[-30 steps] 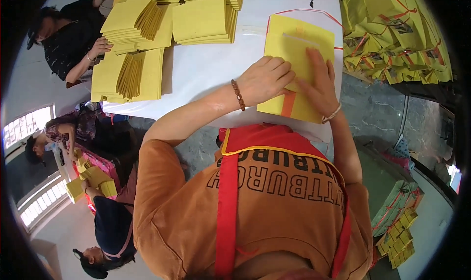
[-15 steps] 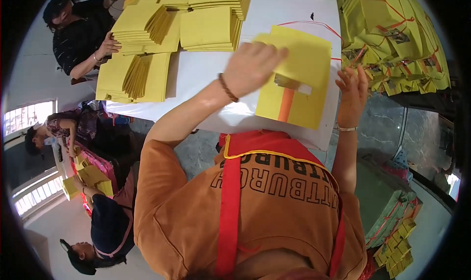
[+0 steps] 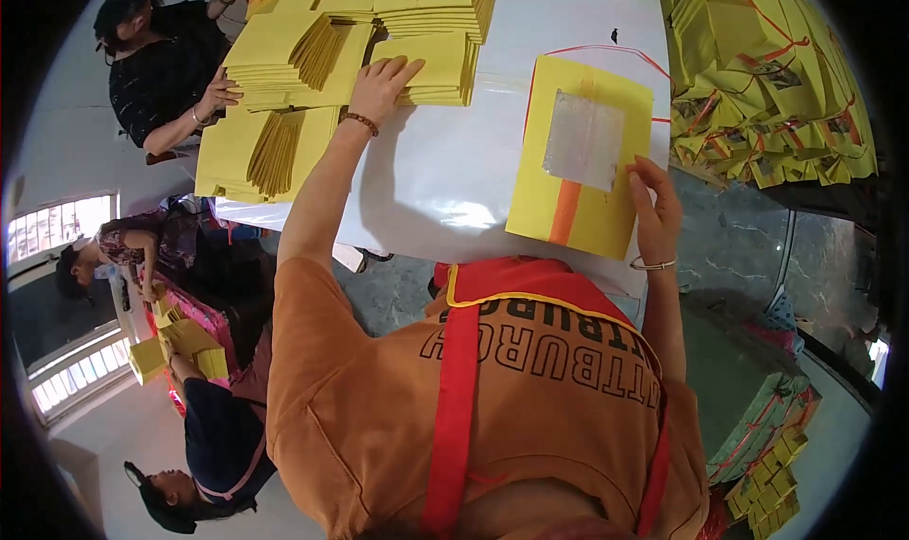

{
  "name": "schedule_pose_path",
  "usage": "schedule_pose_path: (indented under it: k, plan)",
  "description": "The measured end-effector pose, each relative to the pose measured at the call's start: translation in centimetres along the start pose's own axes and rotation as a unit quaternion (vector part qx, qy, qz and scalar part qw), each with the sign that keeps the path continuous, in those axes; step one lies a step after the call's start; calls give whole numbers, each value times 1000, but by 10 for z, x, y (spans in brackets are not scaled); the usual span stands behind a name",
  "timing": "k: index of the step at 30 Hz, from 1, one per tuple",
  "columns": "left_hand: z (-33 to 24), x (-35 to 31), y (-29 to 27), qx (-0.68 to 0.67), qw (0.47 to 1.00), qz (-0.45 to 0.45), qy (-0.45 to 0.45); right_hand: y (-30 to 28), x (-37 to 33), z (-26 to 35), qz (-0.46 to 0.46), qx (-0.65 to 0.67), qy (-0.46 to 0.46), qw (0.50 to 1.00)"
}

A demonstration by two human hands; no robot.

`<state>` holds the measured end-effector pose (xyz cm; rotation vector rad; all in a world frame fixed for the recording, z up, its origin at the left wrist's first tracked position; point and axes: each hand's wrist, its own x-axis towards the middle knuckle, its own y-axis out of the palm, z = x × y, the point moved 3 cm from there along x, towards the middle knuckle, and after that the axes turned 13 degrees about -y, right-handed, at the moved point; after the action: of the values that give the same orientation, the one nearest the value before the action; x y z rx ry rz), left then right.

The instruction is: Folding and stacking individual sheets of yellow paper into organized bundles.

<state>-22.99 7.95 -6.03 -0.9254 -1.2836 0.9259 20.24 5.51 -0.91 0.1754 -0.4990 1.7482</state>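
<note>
A yellow paper sheet (image 3: 602, 216), bearing a pale rectangular patch (image 3: 579, 141) above an orange strip (image 3: 565, 213), lies on the white tabletop (image 3: 431, 185). At the sheet's right edge, the right hand (image 3: 655, 199) is loosely curled. Left of the sheet, the left hand (image 3: 382, 86) extends its fingers over stacked yellow folders (image 3: 443, 65). I cannot tell whether either grips.

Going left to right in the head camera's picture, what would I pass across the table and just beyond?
Fanned yellow stack by the near edge, left hand, yellow sheet, right hand at its right edge, yellow bundles.
</note>
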Motion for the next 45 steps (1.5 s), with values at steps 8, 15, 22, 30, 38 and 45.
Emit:
schedule_pose_path:
  k: [8, 15, 22, 30, 38, 45]
  plan:
    - [10, -4, 6, -16, 978, 206, -29, 4, 3, 4, 30, -72, -32, 996]
    - [2, -20, 19, 26, 981, 183, -57, 8, 4, 7, 43, -98, -54, 993]
    - [0, -2, -3, 69, 973, 220, -19, 8, 0, 37, 102, -219, -191, 951]
    - [-18, 3, -35, 25, 990, 140, -26, 16, -12, 18, 138, -254, -215, 933]
    - [-187, -45, -122, -339, 915, 132, 174, 15, -11, 9, 115, -197, -187, 955]
    - [-203, -52, -125, -300, 925, 94, 215, 7, -13, 2, 136, -111, -137, 975]
